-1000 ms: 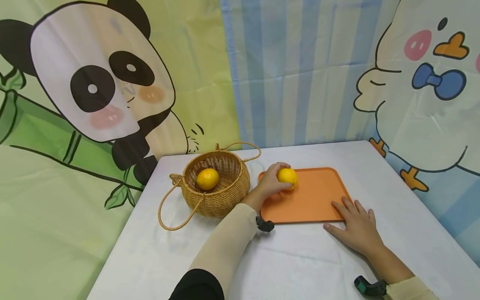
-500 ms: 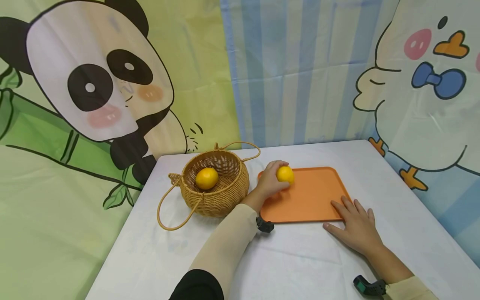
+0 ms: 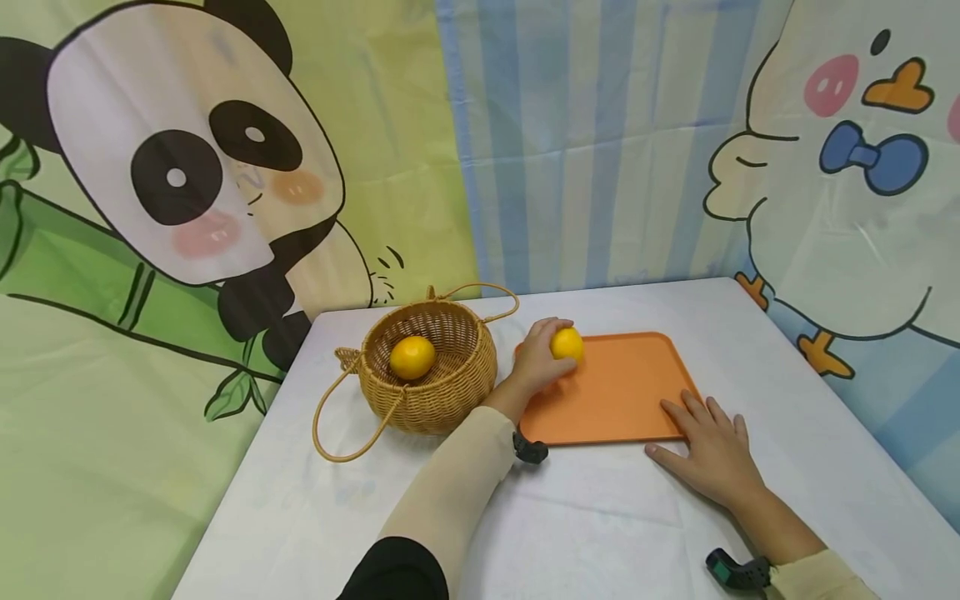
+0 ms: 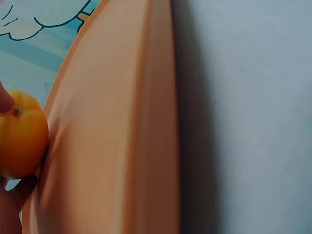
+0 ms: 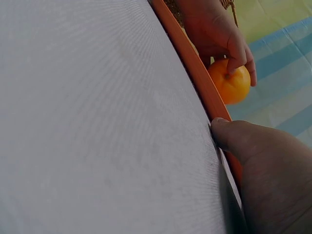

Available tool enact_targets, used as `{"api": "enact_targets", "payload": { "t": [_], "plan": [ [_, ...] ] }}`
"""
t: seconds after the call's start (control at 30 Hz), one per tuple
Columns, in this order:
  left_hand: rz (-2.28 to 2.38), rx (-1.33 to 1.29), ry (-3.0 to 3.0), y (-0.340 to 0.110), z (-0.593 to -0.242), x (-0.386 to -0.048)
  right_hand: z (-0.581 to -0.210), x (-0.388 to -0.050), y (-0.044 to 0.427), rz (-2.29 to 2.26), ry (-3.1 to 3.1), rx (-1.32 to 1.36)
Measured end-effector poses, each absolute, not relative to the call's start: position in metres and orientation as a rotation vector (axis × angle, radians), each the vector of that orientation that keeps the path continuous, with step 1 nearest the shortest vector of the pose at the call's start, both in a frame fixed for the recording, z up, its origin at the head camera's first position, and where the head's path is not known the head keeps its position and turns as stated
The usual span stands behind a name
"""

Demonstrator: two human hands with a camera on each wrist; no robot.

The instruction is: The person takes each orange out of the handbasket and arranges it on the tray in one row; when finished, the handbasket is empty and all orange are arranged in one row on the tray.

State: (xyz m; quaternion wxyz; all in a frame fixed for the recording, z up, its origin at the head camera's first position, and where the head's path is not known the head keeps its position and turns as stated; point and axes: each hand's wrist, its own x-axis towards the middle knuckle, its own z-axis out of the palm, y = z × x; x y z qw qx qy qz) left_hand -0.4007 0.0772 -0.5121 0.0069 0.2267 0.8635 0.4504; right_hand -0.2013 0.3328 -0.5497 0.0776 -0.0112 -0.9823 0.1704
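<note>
In the head view my left hand (image 3: 542, 357) holds a yellow-orange orange (image 3: 567, 344) over the left part of a flat orange tray (image 3: 618, 392). The left wrist view shows the stem end of this orange (image 4: 22, 134), with fingertips above and below it. Whether the fruit touches the tray I cannot tell. My right hand (image 3: 712, 454) lies at the tray's near right corner, fingers spread over its edge. In the right wrist view the thumb of that hand (image 5: 273, 165) rests against the tray's rim (image 5: 195, 73).
Left of the tray stands a round wicker basket (image 3: 431, 408) with its two handles folded outward. Another orange (image 3: 412, 357) lies inside it. A white cloth (image 3: 585, 517) covers the table, and printed curtains (image 3: 570, 150) hang behind.
My left hand has shifted slightly left and away from me with the orange in its grip. The right hand keeps its place at the tray's corner.
</note>
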Motion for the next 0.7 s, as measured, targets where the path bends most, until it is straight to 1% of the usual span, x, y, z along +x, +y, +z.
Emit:
{"api": "enact_targets", "payload": {
  "t": [0.33, 0.7],
  "plan": [
    [1.410, 0.776, 2.605, 0.099, -0.512, -0.403, -0.548, -0.201, 0.333, 0.508, -2.957, -0.049],
    [1.419, 0.754, 2.567, 0.120, -0.512, -0.403, -0.547, -0.204, 0.331, 0.505, -2.984, -0.073]
  ]
}}
